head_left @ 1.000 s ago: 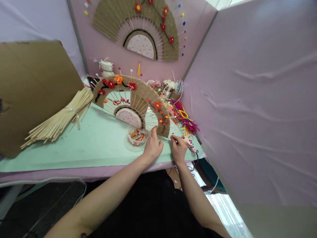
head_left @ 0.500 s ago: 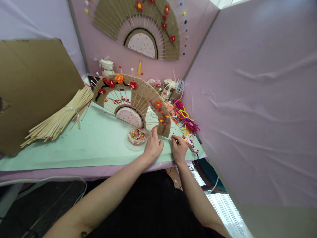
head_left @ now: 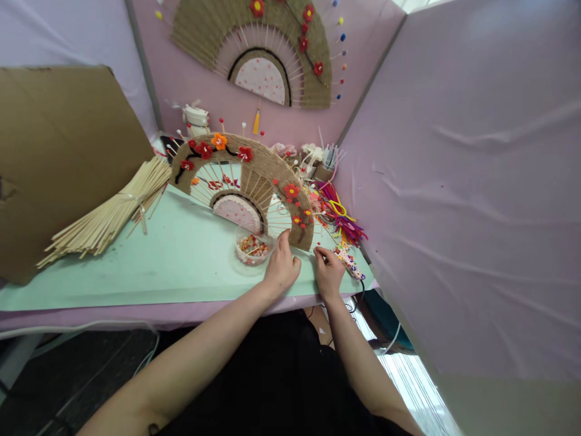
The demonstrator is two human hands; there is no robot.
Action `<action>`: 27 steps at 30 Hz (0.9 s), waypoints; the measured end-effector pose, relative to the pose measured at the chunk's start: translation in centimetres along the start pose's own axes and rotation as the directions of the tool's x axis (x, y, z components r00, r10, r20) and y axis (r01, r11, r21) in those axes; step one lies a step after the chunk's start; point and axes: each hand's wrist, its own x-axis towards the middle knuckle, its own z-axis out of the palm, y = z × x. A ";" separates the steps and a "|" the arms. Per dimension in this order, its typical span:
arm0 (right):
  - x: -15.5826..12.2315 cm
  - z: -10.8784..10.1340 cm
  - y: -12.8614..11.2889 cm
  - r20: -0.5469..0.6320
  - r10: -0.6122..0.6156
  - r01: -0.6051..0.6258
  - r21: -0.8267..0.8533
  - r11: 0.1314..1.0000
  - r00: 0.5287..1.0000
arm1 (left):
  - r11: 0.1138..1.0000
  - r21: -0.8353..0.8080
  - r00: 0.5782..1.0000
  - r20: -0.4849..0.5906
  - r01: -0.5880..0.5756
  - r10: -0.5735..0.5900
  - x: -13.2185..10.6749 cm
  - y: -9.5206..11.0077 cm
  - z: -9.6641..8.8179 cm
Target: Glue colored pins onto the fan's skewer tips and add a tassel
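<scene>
In the head view, we are seeing a half-circle fan of brown twine and thin wooden sticks [head_left: 254,180] lying just beyond our hands on a pale green tabletop [head_left: 163,266], its lower right end sitting nearest us. Our left hand [head_left: 282,266] is reaching up to the fan's near edge, with the forefinger pointing away from us and the thumb standing apart; the fingertips are overlapping the fan from here, and we are not able to tell whether they are gripping it. Our right hand [head_left: 330,272] is hovering just beside the fan's lower right corner, fingers curling in and the thumb and forefinger coming close together at the tips; anything between them is showing too small for us to make out. The fan is carrying red flowers and one orange flower along its upper left band, with smaller red flowers clustering on the right, and white and red tips are poking out past its curved rim. A pink half-disc with a scalloped white border is filling its base. Near our left hand, a clear round plastic tub [head_left: 247,261] is holding small red, orange and pale beads [head_left: 252,245].
</scene>
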 end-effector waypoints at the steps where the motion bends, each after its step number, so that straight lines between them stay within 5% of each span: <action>1: 0.0 0.0 0.0 0.000 0.001 -0.001 0.000 1.000 1.000 | 1.000 -0.001 1.000 -0.003 -0.003 0.003 0.0 0.0 0.0; 27: -0.1 0.0 0.0 -0.003 -0.006 0.006 -0.013 1.000 1.000 | 1.000 0.000 1.000 -0.009 -0.015 0.015 -0.1 -0.2 0.1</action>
